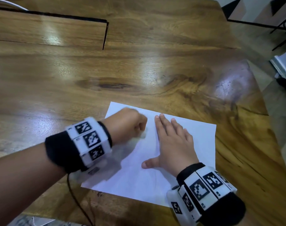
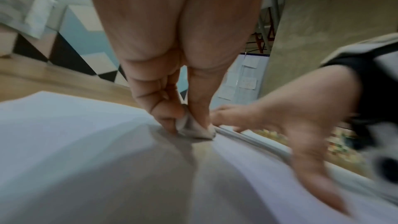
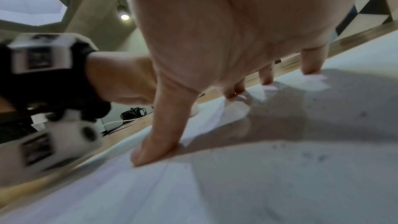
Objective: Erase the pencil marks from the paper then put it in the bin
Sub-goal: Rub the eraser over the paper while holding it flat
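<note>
Paper (image 1: 184, 154) lies lower centre on table (image 1: 139, 70); thin, limp, easily creased. Pinned flat by spread right hand (image 1: 173, 144). Eraser (image 2: 194, 128) pinched by left hand (image 1: 129, 124). Best lifted by an edge.

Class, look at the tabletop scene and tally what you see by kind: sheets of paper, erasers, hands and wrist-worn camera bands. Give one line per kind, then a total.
Sheets of paper: 1
Erasers: 1, pinched in the left hand
Hands: 2, the right hand lying flat on the paper
Wrist bands: 2
Total: 6
</note>
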`<state>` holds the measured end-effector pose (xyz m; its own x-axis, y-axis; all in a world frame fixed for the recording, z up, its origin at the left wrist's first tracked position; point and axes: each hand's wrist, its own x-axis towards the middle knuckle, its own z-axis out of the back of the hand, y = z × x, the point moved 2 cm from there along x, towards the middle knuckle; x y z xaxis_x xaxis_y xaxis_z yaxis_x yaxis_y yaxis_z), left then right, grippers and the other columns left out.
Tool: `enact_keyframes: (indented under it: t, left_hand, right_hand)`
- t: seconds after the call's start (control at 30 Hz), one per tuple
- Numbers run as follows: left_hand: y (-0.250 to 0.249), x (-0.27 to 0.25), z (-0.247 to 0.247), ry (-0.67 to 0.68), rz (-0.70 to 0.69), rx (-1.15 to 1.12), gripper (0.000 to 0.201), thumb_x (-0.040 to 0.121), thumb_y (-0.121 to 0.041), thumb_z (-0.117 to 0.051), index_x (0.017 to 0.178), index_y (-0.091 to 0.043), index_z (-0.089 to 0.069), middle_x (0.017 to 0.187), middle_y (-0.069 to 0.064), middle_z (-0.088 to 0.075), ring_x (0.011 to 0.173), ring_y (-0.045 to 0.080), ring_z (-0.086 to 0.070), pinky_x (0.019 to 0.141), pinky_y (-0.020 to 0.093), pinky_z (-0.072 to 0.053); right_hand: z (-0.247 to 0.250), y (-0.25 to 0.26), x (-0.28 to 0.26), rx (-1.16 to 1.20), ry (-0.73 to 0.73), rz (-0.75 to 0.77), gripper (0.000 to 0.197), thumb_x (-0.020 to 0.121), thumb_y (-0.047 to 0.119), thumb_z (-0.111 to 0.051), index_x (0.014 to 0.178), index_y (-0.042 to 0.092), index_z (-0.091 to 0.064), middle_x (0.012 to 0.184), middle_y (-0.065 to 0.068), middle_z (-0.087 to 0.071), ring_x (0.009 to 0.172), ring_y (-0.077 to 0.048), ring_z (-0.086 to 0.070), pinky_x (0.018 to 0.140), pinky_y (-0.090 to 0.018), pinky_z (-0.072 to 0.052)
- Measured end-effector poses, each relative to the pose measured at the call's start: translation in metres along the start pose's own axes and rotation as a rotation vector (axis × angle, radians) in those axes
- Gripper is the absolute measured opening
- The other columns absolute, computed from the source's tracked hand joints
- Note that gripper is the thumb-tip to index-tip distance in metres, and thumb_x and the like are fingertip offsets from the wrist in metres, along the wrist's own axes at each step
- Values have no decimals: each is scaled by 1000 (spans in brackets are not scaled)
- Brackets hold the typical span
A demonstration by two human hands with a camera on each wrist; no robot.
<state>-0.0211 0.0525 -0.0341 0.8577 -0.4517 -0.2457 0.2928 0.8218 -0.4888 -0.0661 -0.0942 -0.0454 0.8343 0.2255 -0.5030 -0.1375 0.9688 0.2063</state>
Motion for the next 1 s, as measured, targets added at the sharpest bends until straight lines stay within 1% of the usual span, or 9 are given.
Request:
enact_keyframes:
  t: [0.07, 0.17, 0.33, 0.43, 0.53, 0.63, 0.77, 0.87, 1.0]
  left_hand:
    - [-2, 22, 8, -86, 60, -24, 12, 78, -14, -62, 90, -11, -63, 78, 0, -52, 77, 18, -48, 61, 22, -30]
    - [-6, 24, 6, -70, 40, 22, 13, 81, -17, -61, 92, -10, -63, 80, 0, -49, 79, 19, -47, 64, 22, -28]
    - [-8, -32, -15, 109, -173, -39, 15, 74, -24, -49, 60, -25, -46, 64, -6, -36, 65, 19, -42, 53, 16, -22]
    - [-5, -19, -12, 107, -138, 14, 9, 79, -20, -55, 73, -15, -60, 69, -6, -38, 70, 16, -42, 60, 20, -24]
    - [-5, 15, 0, -41, -10, 13, 10, 81, -12, -57, 89, -9, -62, 81, -1, -44, 80, 24, -52, 67, 24, -32]
    - [-8, 20, 1, -72, 19, -4, 6, 82, -9, -54, 85, -8, -59, 83, 2, -43, 79, 27, -52, 69, 27, -38]
    - [-13, -23, -15, 64, -81, 15, 12, 82, -13, -51, 70, -17, -50, 73, -1, -38, 72, 22, -43, 59, 25, -30]
    - [-12, -28, -18, 114, -86, 20, 6, 81, -13, -53, 78, -14, -58, 75, -2, -40, 73, 20, -44, 59, 22, -28]
    - [-6, 10, 1, -32, 53, 19, 9, 82, -11, -55, 90, -12, -60, 86, 0, -43, 84, 24, -52, 65, 24, -28]
  right_hand:
    - [0, -1, -1, -7, -4, 2, 135, 60, 72, -69, 147, 30, 24, 154, 18, 27, 144, -13, 21, 116, -40, 4]
    - [0, -1, -1, 0, -1, 3, 134, 60, 72, -69, 147, 30, 24, 153, 18, 27, 144, -13, 21, 115, -40, 4]
    - [-1, -1, 1, 10, -11, 5, 134, 61, 71, -70, 147, 30, 24, 154, 18, 28, 144, -13, 21, 116, -41, 4]
    - [-1, -1, 1, 7, -11, 4, 135, 60, 71, -71, 147, 30, 24, 154, 18, 28, 144, -14, 20, 116, -41, 4]
    - [0, -1, 1, -3, -4, 2, 134, 61, 72, -69, 147, 29, 25, 153, 18, 28, 144, -14, 21, 116, -41, 4]
    - [0, -1, 0, -4, 2, 1, 134, 61, 71, -69, 147, 29, 25, 153, 18, 28, 144, -13, 22, 116, -41, 5]
    - [-2, -2, 0, 15, -13, 1, 134, 61, 70, -71, 147, 31, 24, 153, 18, 27, 144, -13, 21, 116, -40, 4]
    - [-1, -2, 1, 17, -12, 1, 134, 60, 70, -71, 147, 31, 24, 153, 19, 27, 144, -13, 21, 116, -40, 4]
    - [0, -2, 0, 7, -10, 0, 134, 61, 71, -70, 147, 31, 24, 153, 19, 27, 144, -13, 20, 116, -40, 4]
